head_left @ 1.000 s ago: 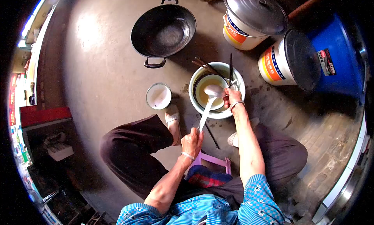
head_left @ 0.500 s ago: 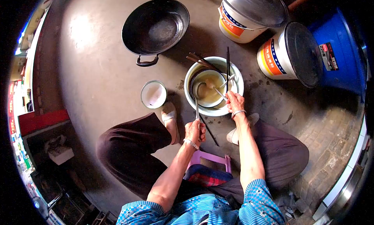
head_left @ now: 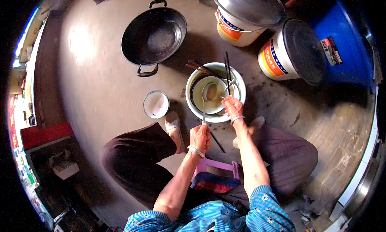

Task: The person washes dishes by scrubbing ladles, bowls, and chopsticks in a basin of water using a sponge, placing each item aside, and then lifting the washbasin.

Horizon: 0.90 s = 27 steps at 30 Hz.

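Observation:
My left hand (head_left: 200, 136) is closed round the handle of a ladle (head_left: 210, 91), whose round bowl sits in cloudy liquid in an inner bowl (head_left: 195, 96). That bowl stands inside a larger pale basin (head_left: 191, 106). At the basin's right side my right hand (head_left: 233, 108) has its fingers pinched over the rim of the inner bowl; what they hold is too small to make out. Dark chopsticks (head_left: 228, 71) and a pale utensil stick up near it. More brown chopsticks (head_left: 199, 67) lean on the basin's far edge.
A black wok (head_left: 155, 37) lies on the floor beyond. Left of the basin stands a white bowl (head_left: 156, 104). Two lidded buckets (head_left: 235, 31) and a blue tub (head_left: 341, 39) are at the right. A chopstick (head_left: 217, 141) lies between my feet, before a pink stool (head_left: 219, 164).
The ladle, raised and turned over a second ago, has gone down into the inner bowl's liquid. My right hand has drawn a little nearer to me. The whole view has shifted slightly.

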Tool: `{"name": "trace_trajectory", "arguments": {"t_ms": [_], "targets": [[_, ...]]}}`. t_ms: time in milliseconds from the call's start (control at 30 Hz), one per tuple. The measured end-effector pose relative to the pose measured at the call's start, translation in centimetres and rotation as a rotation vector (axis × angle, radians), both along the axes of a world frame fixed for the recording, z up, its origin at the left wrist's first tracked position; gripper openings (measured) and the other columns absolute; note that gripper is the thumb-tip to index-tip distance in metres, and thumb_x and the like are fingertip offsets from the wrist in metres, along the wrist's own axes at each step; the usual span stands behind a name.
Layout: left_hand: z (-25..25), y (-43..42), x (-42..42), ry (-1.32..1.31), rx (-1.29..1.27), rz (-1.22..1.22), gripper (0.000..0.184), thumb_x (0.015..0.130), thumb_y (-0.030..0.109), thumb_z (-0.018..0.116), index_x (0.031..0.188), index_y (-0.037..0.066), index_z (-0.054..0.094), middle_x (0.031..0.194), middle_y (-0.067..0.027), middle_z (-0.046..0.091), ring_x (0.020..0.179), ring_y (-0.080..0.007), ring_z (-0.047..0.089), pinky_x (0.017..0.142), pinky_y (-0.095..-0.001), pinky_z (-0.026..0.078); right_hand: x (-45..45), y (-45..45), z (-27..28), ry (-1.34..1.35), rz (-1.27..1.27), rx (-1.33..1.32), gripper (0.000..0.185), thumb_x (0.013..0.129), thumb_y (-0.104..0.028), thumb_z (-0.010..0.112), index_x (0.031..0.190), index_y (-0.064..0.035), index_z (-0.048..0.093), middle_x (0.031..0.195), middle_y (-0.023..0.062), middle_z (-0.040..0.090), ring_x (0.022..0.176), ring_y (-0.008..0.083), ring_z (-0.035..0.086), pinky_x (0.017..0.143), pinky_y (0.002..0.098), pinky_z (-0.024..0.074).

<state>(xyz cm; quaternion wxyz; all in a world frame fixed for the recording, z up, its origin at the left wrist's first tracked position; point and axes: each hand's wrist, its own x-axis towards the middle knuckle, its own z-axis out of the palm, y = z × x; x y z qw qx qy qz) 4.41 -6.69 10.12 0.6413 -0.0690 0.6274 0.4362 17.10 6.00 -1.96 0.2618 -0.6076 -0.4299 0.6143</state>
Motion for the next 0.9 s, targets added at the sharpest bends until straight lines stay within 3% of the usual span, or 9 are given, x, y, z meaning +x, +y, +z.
{"name": "trace_trajectory", "arguments": {"t_ms": [167, 267, 367, 467, 567, 600, 700, 767, 900], "targets": [[-4.4, -3.1, 0.1, 0.888, 0.251, -0.235, 0.035, 0.087, 0.029, 0.054, 0.069, -0.001, 0.052, 0.050, -0.0138, 0.048, 0.039, -0.0222, 0.047, 0.038, -0.0377, 0.038, -2.1, -1.2, -3.2, -0.094, 0.058, 0.028, 0.015, 0.072, -0.016, 0.064, 0.077, -0.0024, 0.060, 0.060, 0.0048, 0.058, 0.049, 0.0158, 0.056, 0.049, 0.0289, 0.0465], [-0.9, -2.6, 0.2, 1.102, 0.266, -0.394, 0.032, 0.086, 0.029, 0.055, 0.076, -0.001, 0.050, 0.055, -0.0190, 0.052, 0.049, -0.0340, 0.055, 0.045, -0.0446, 0.041, -1.9, -1.7, -4.6, -0.264, 0.156, 0.136, 0.027, 0.069, -0.010, 0.060, 0.093, 0.0024, 0.063, 0.084, 0.0154, 0.065, 0.083, 0.0232, 0.061, 0.073, 0.0317, 0.0481], [-1.4, -3.4, 0.8, 1.360, 0.171, -0.576, 0.027, 0.088, 0.029, 0.054, 0.081, 0.003, 0.046, 0.056, -0.0192, 0.055, 0.055, -0.0411, 0.057, 0.047, -0.0476, 0.041, -2.2, -2.4, -1.2, 0.034, 0.111, -0.137, 0.019, 0.078, -0.015, 0.060, 0.092, -0.0027, 0.060, 0.077, 0.0080, 0.064, 0.063, 0.0168, 0.063, 0.050, 0.0280, 0.0519], [-2.1, -4.4, 0.9, 1.416, 0.094, -0.610, 0.026, 0.085, 0.029, 0.055, 0.081, 0.006, 0.044, 0.058, -0.0196, 0.056, 0.054, -0.0400, 0.057, 0.048, -0.0497, 0.043, -4.1, -4.0, 5.1, 0.421, 0.061, -0.420, 0.023, 0.084, -0.027, 0.057, 0.091, -0.0051, 0.058, 0.074, 0.0079, 0.063, 0.055, 0.0166, 0.061, 0.046, 0.0250, 0.0503], [-3.1, -4.7, 2.1, 1.397, 0.197, -0.544, 0.031, 0.080, 0.031, 0.061, 0.085, 0.005, 0.045, 0.060, -0.0186, 0.057, 0.057, -0.0394, 0.058, 0.050, -0.0489, 0.044, -5.1, -6.3, 4.8, 0.107, 0.336, 0.250, 0.028, 0.078, -0.029, 0.063, 0.070, -0.0025, 0.060, 0.060, 0.0042, 0.060, 0.053, 0.0130, 0.057, 0.048, 0.0287, 0.0459], [-2.6, -4.6, 2.7, 1.363, 0.251, -0.564, 0.034, 0.078, 0.032, 0.063, 0.087, 0.005, 0.044, 0.063, -0.0188, 0.058, 0.060, -0.0395, 0.059, 0.051, -0.0481, 0.044, -5.3, -7.3, 7.2, 0.077, 0.231, 0.019, 0.026, 0.072, -0.026, 0.066, 0.072, -0.0009, 0.059, 0.062, 0.0076, 0.059, 0.058, 0.0177, 0.058, 0.053, 0.0333, 0.0458], [-0.6, -3.9, 4.1, 1.377, 0.302, -0.585, 0.048, 0.073, 0.032, 0.068, 0.100, 0.003, 0.041, 0.071, -0.0203, 0.060, 0.068, -0.0403, 0.059, 0.056, -0.0468, 0.044, -5.0, -9.5, 6.0, -0.289, 0.179, 0.294, 0.018, 0.069, -0.015, 0.061, 0.078, -0.0013, 0.054, 0.069, 0.0141, 0.056, 0.069, 0.0234, 0.057, 0.060, 0.0385, 0.0444], [2.1, -3.3, 5.2, 1.336, 0.271, -0.647, 0.051, 0.075, 0.029, 0.066, 0.109, 0.002, 0.039, 0.078, -0.0220, 0.060, 0.071, -0.0405, 0.059, 0.058, -0.0465, 0.045, -3.8, -8.8, 7.7, -0.183, 0.097, 0.268, 0.020, 0.070, -0.017, 0.059, 0.082, -0.0030, 0.050, 0.078, 0.0191, 0.056, 0.069, 0.0354, 0.056, 0.062, 0.0426, 0.0448], [3.4, -3.3, 5.7, 1.176, 0.681, -0.631, 0.070, 0.071, 0.026, 0.071, 0.125, 0.003, 0.032, 0.096, -0.0221, 0.060, 0.083, -0.0358, 0.061, 0.069, -0.0401, 0.047, -1.3, -7.1, 15.5, -0.033, -0.097, 0.204, 0.018, 0.075, -0.018, 0.054, 0.078, -0.0017, 0.050, 0.075, 0.0180, 0.053, 0.074, 0.0337, 0.054, 0.065, 0.0413, 0.0437]]}}
